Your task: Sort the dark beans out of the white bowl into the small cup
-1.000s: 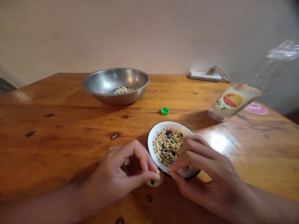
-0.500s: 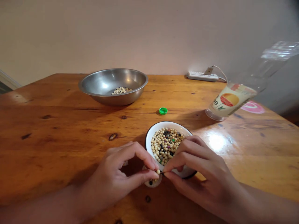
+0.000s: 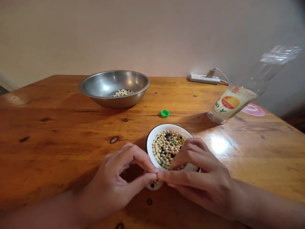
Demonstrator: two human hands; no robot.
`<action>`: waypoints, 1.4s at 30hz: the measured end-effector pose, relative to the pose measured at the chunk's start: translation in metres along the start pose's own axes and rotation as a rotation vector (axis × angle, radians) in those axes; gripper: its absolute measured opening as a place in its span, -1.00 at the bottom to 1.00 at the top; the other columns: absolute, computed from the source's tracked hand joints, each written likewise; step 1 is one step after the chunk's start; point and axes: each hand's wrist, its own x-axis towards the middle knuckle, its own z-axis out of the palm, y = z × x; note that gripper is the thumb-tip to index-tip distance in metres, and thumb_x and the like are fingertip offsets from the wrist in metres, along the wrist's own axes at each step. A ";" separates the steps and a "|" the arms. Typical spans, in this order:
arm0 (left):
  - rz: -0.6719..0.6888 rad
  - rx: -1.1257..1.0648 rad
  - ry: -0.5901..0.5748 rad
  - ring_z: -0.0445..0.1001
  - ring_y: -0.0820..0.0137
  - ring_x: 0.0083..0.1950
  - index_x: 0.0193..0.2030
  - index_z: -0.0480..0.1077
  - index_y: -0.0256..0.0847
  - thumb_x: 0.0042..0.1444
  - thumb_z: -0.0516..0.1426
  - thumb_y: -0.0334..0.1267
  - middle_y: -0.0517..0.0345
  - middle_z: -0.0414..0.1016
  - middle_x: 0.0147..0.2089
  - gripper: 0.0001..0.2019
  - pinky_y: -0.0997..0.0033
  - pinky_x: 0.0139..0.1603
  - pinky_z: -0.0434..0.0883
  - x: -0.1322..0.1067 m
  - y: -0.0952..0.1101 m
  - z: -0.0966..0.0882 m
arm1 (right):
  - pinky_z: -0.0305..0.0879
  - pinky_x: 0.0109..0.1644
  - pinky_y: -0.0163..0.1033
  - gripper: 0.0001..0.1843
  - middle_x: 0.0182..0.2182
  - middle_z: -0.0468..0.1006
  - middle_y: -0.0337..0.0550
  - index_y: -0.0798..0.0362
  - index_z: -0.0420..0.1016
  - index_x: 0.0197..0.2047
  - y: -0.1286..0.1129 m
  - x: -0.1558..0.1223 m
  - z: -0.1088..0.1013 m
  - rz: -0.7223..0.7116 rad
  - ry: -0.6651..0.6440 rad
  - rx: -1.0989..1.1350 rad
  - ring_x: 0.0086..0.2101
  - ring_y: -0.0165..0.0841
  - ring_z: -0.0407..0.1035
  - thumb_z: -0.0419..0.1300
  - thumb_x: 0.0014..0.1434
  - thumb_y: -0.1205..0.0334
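Observation:
My left hand (image 3: 121, 173) is closed in a pinch, thumb against forefinger, where a pale bead showed a moment ago; the bead is now hidden by fingertips. The forefinger of my right hand (image 3: 202, 173) touches the left fingertips, its other fingers curled; what it grips is hidden. Just beyond is a white bowl with a dark rim (image 3: 149, 143), holding many cream beads (image 3: 164, 146) mixed with black, green and purple ones. Under the meeting fingertips is a small dish (image 3: 154, 188) with a few beads, largely covered by my left hand.
A wide steel bowl (image 3: 95, 92) with a small heap of pale and dark pieces (image 3: 123, 92) stands at the back. A green bottle cap (image 3: 165, 113) lies before it. To the right are a clear cup with a fruit print (image 3: 230, 103) and a white power strip (image 3: 204, 79).
My right hand has come left, and its forefinger now meets the left fingertips. The pale bead and the thin dark strand between the hands have gone out of sight. The view shifted slightly.

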 end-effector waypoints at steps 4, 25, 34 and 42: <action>0.011 -0.006 0.012 0.48 0.52 -0.35 -0.27 0.32 -0.10 0.03 0.19 -0.50 0.30 0.46 -0.35 -0.78 0.54 -0.33 0.44 -0.001 -0.001 0.001 | 0.22 -0.08 -0.15 -0.74 -0.39 0.49 -0.23 0.01 0.48 -0.10 0.002 0.001 -0.002 -0.022 -0.006 -0.011 -0.35 -0.41 0.34 0.22 0.12 0.41; 0.139 0.107 0.009 0.43 0.49 -0.31 -0.25 0.32 -0.09 0.03 0.20 -0.48 0.30 0.46 -0.35 -0.77 0.49 -0.31 0.38 0.001 -0.001 -0.001 | 0.21 -0.21 -0.24 -0.96 -0.42 0.45 -0.19 0.10 0.46 -0.32 0.006 0.002 0.004 0.010 0.042 0.048 -0.37 -0.40 0.27 0.23 0.13 0.32; 0.156 0.053 0.028 0.41 0.47 -0.29 -0.18 0.28 -0.09 0.02 0.19 -0.52 0.28 0.47 -0.31 -0.70 0.46 -0.28 0.38 -0.001 -0.004 -0.003 | 0.17 -0.25 -0.24 -0.94 -0.46 0.46 -0.22 0.09 0.40 -0.34 0.010 0.001 0.006 -0.002 0.012 0.075 -0.41 -0.41 0.28 0.21 0.14 0.30; 0.185 0.026 0.054 0.39 0.46 -0.30 -0.19 0.26 -0.10 0.01 0.18 -0.56 0.27 0.46 -0.33 -0.69 0.44 -0.31 0.35 -0.003 -0.006 -0.004 | 0.18 -0.28 -0.24 -0.93 -0.49 0.45 -0.19 0.11 0.38 -0.34 0.005 0.003 0.002 0.026 -0.021 0.038 -0.42 -0.39 0.27 0.11 0.18 0.39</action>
